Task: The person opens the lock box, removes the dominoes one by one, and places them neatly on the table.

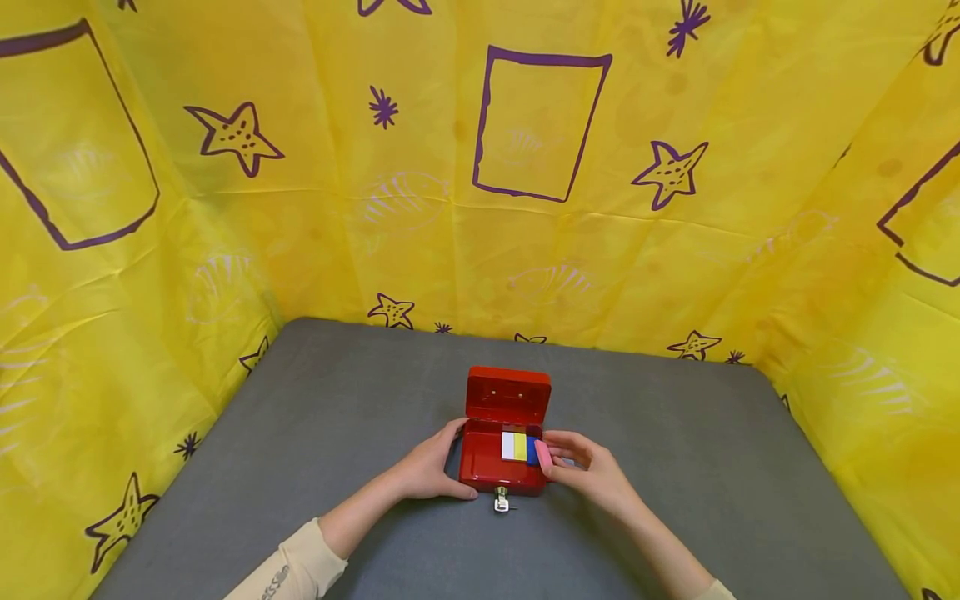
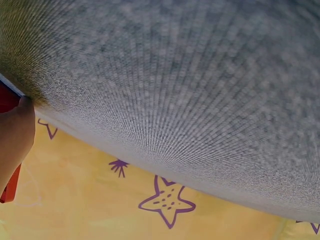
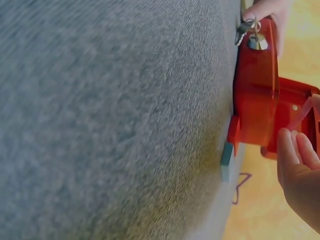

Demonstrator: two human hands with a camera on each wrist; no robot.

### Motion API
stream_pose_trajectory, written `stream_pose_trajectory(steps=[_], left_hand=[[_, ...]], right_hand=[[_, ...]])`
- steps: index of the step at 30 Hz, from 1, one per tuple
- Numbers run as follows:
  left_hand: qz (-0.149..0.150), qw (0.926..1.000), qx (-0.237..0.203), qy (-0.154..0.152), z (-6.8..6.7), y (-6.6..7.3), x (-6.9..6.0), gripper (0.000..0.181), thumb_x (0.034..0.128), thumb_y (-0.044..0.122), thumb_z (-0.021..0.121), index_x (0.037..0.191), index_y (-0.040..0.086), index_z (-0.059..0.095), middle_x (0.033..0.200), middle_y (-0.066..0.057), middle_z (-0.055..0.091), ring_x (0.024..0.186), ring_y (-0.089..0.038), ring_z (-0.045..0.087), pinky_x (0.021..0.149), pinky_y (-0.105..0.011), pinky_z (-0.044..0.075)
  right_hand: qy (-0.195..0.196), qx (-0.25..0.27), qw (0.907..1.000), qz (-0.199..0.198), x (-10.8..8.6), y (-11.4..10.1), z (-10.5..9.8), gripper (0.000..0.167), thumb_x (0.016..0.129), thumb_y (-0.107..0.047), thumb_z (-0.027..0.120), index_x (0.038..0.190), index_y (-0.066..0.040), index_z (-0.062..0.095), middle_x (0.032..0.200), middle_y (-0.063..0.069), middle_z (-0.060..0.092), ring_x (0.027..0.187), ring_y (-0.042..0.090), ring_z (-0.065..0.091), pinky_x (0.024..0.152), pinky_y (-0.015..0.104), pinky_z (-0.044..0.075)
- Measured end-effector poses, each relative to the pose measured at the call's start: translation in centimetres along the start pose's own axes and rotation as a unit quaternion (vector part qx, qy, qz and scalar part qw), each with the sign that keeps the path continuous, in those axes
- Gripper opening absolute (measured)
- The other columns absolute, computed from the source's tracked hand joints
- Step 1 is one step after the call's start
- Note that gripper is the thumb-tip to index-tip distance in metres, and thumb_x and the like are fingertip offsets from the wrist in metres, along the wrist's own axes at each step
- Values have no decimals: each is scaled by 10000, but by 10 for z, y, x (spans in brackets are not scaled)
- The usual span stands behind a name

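A red metal cash box stands with its lid raised and keys in the front lock. My left hand grips its left side, thumb by the front corner, fingers at the back corner. Over the box's right end, my right hand pinches a flat pink block between thumb and fingertips. White, yellow and blue blocks sit side by side inside the box. The right wrist view shows the pink block partly blurred.
Beside the box's right side, a teal block and a red block rest on the grey table. My right hand mostly hides them in the head view. Yellow patterned cloth surrounds the table's back and sides.
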State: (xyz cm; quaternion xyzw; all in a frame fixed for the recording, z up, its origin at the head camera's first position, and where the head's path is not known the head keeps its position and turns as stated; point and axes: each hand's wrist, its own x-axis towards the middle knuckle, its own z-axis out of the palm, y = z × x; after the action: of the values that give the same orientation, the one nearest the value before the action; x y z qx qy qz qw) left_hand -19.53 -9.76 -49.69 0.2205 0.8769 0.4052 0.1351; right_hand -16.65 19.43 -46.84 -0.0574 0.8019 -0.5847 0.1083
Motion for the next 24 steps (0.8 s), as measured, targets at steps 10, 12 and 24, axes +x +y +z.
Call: stream_pose_trajectory(steps=[10, 12, 24], left_hand=[[-42, 10000, 9, 1, 1, -2, 1, 1019, 704, 351, 863, 1485, 72, 271, 1449, -136, 422, 1279, -321, 429, 988, -552, 432], [-38, 10000, -1, -6, 2, -2, 1, 1019, 703, 349, 864, 1484, 72, 272, 1449, -135, 421, 1279, -321, 428, 986, -552, 434], [-75, 10000, -7, -19, 1, -2, 1, 1023, 697, 354, 866, 1485, 84, 273, 1447, -129, 424, 1277, -320, 430, 980, -553, 438]], right_hand=[[154, 60, 9998, 82, -6, 6, -7, 522, 844, -186, 759, 1304, -20, 577, 1265, 127, 611, 1132, 282, 595, 910, 270, 507], [202, 50, 9996, 174, -7, 9, -9, 520, 841, -183, 764, 1303, -28, 582, 1263, 116, 613, 1126, 274, 598, 906, 273, 510], [291, -29, 9993, 224, -12, 21, -26, 515, 845, -146, 760, 1302, 3, 574, 1254, 141, 622, 1132, 277, 603, 900, 237, 504]])
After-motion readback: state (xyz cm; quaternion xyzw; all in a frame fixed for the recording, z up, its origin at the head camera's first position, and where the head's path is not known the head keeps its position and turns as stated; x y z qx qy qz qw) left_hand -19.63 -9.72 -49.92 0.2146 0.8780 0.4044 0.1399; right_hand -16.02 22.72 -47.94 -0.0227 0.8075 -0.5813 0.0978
